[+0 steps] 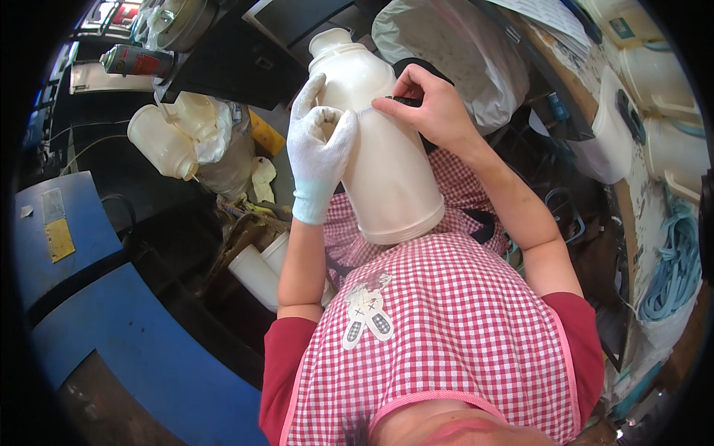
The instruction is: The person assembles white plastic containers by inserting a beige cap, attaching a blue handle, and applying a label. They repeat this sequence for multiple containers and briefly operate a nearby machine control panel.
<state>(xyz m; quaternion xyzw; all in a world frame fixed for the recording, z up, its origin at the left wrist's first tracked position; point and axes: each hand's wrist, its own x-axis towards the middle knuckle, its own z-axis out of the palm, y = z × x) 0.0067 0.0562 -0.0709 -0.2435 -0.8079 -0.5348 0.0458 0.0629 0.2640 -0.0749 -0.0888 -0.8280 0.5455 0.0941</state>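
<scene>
A large cream-white plastic bottle point(394, 178) rests on my lap, tilted, with its neck pointing away from me and its base near my apron. My left hand point(321, 145), in a white knit glove with a pale blue cuff, grips the bottle's left side near the shoulder, thumb and fingers curved against it. Bare, my right hand point(431, 108) pinches a small black-handled tool point(406, 101) at the bottle's right shoulder. A thin edge shows by its fingertips against the plastic; the tool's exact kind is mostly hidden by the fingers.
More cream plastic containers point(160, 137) sit at the left, below a spray can point(137, 61). A big translucent plastic bag point(454, 52) stands beyond the bottle. Blue panels point(149, 357) fill the lower left. At the right are a worn bench edge point(576, 82) and bundled blue strips point(673, 260).
</scene>
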